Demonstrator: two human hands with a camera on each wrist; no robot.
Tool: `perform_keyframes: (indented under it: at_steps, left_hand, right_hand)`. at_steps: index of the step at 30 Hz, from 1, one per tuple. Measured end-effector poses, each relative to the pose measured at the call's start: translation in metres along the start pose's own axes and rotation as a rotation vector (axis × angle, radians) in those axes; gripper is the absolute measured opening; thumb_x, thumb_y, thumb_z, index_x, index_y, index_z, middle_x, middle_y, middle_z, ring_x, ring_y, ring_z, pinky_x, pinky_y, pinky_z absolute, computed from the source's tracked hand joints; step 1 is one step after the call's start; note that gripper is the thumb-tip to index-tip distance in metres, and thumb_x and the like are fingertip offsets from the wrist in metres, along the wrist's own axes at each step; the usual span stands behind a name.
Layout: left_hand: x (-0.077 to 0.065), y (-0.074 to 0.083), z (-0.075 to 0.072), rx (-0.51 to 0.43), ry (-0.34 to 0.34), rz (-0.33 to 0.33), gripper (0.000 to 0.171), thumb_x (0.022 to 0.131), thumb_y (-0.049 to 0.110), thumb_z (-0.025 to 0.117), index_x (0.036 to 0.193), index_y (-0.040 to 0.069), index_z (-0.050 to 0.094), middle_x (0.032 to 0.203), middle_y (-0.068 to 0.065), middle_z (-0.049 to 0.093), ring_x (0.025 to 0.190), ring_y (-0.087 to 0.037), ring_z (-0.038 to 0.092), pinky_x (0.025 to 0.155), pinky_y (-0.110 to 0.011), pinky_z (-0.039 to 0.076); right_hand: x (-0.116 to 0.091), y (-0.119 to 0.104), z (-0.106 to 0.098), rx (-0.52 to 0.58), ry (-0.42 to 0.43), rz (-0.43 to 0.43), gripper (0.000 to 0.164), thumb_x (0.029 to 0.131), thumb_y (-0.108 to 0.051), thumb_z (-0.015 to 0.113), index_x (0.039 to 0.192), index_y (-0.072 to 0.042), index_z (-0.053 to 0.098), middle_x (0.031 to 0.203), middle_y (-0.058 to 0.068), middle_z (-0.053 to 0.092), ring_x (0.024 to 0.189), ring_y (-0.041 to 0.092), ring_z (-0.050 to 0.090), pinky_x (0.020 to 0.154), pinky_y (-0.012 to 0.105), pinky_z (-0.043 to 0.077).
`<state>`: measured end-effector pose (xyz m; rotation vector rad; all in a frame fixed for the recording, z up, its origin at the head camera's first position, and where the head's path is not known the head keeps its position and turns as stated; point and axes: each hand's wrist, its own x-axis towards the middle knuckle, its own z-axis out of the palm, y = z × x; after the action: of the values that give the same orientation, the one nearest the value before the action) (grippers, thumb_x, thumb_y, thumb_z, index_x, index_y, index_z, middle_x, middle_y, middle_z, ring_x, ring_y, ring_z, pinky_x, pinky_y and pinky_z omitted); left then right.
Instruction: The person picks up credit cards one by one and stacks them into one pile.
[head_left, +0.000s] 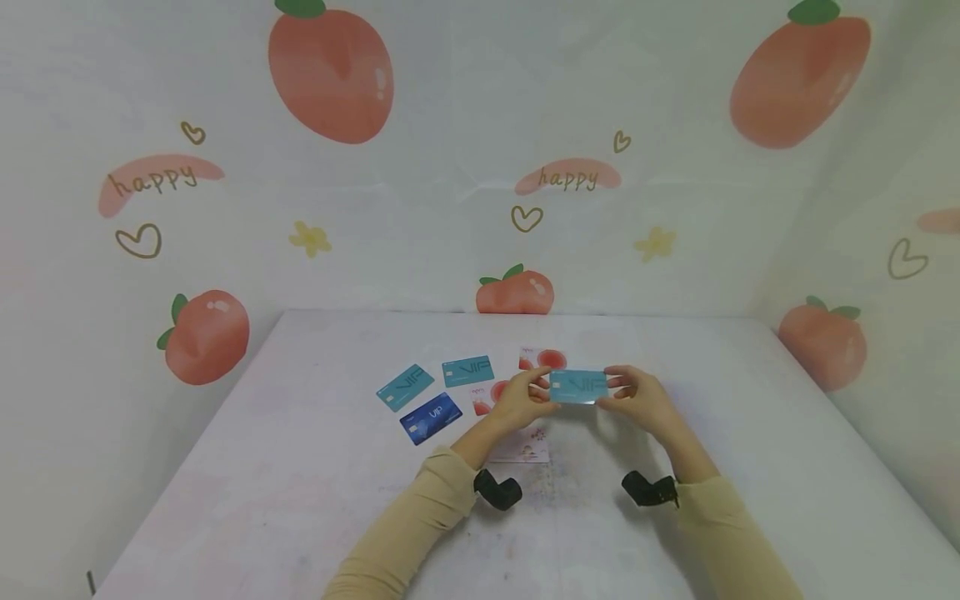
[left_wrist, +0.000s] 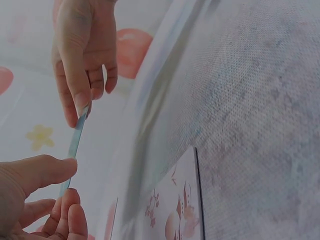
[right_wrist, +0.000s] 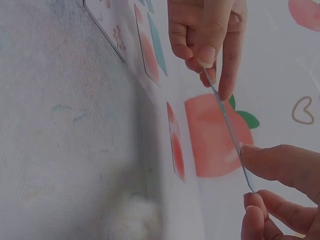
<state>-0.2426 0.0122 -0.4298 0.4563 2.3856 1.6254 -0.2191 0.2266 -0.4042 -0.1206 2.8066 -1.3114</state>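
A teal VIP card (head_left: 578, 387) is held up above the table, its printed face toward the head camera. My left hand (head_left: 522, 397) pinches its left end between thumb and fingers, and my right hand (head_left: 640, 402) pinches the right end. Both wrist views show the card almost edge-on, a thin strip (left_wrist: 76, 137) stretched between the two hands. On the table left of my hands lie two more teal VIP cards, one tilted (head_left: 405, 387) and one nearly level (head_left: 468, 371), with a dark blue VIP card (head_left: 431, 418) just below them.
Pink-and-white cards with red fruit prints lie behind (head_left: 551, 358) and beside (head_left: 482, 398) my left hand, the latter partly covered. A flowered card (head_left: 528, 447) lies under the left forearm. Fruit-printed white cloth (head_left: 420, 208) walls the table's back and sides.
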Motion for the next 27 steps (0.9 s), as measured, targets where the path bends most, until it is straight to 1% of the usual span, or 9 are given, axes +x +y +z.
perform_keyframes:
  at_steps: [4,5,8,11,13,18,23,27]
  left_hand:
    - [-0.004,-0.001,-0.005,-0.008,-0.013,0.004,0.062,0.081,0.008,0.070,0.137,0.005,0.045,0.106,-0.012,0.055,0.089,-0.016,0.057,0.086,-0.028,0.053]
    - [-0.006,-0.001,-0.006,-0.002,-0.014,0.022,0.061,0.081,0.009,0.071,0.137,0.005,0.045,0.104,-0.011,0.055,0.087,-0.015,0.057,0.083,-0.025,0.053]
    - [-0.011,-0.001,-0.011,-0.008,-0.016,0.046,0.060,0.081,0.009,0.071,0.135,0.005,0.047,0.101,-0.010,0.055,0.085,-0.014,0.058,0.081,-0.023,0.053]
    - [-0.013,-0.003,-0.013,-0.005,-0.002,0.047,0.060,0.080,0.008,0.071,0.135,0.004,0.047,0.102,-0.012,0.057,0.085,-0.015,0.059,0.082,-0.025,0.053]
    - [-0.012,-0.005,-0.013,-0.013,0.007,0.027,0.060,0.080,0.006,0.070,0.135,0.003,0.047,0.105,-0.015,0.057,0.086,-0.017,0.059,0.085,-0.029,0.053]
    - [-0.014,-0.008,-0.015,-0.021,0.018,0.018,0.060,0.080,0.002,0.070,0.136,0.002,0.046,0.105,-0.016,0.056,0.086,-0.016,0.056,0.086,-0.030,0.053]
    - [-0.017,-0.010,-0.018,-0.044,0.016,0.027,0.060,0.080,0.003,0.070,0.136,0.002,0.046,0.104,-0.016,0.056,0.083,-0.011,0.053,0.084,-0.025,0.053]
    - [-0.019,-0.013,-0.021,-0.043,0.011,0.040,0.060,0.080,0.002,0.070,0.135,0.001,0.047,0.103,-0.015,0.056,0.081,-0.009,0.053,0.081,-0.022,0.053]
  right_hand:
    - [-0.001,-0.002,0.002,0.009,-0.012,-0.004,0.057,0.079,-0.015,0.073,0.127,0.005,0.049,0.114,0.028,0.059,0.093,0.028,0.059,0.070,0.023,0.047]
    - [-0.002,-0.003,0.003,0.008,-0.016,-0.008,0.057,0.079,-0.015,0.072,0.127,0.006,0.049,0.114,0.028,0.059,0.092,0.027,0.058,0.070,0.022,0.046]
    - [-0.002,-0.003,0.005,0.010,-0.012,-0.021,0.056,0.078,-0.014,0.073,0.126,0.005,0.050,0.113,0.027,0.061,0.090,0.025,0.058,0.068,0.021,0.046]
    - [-0.002,-0.003,0.007,0.006,-0.016,-0.042,0.056,0.078,-0.014,0.073,0.125,0.006,0.051,0.111,0.027,0.061,0.089,0.023,0.058,0.068,0.021,0.046]
    - [-0.002,-0.003,0.008,0.010,-0.018,-0.048,0.055,0.077,-0.013,0.074,0.125,0.006,0.051,0.110,0.026,0.062,0.088,0.023,0.057,0.067,0.022,0.046]
    - [-0.002,-0.004,0.012,0.023,-0.037,-0.054,0.055,0.078,-0.013,0.073,0.125,0.005,0.051,0.110,0.025,0.062,0.087,0.021,0.055,0.065,0.020,0.045]
    - [-0.003,-0.006,0.014,0.014,-0.045,-0.041,0.055,0.078,-0.014,0.073,0.126,0.003,0.051,0.111,0.024,0.061,0.088,0.022,0.056,0.066,0.021,0.046]
    - [-0.005,-0.009,0.015,0.000,-0.053,-0.042,0.055,0.078,-0.015,0.073,0.126,0.003,0.051,0.111,0.023,0.062,0.089,0.022,0.056,0.066,0.022,0.046]
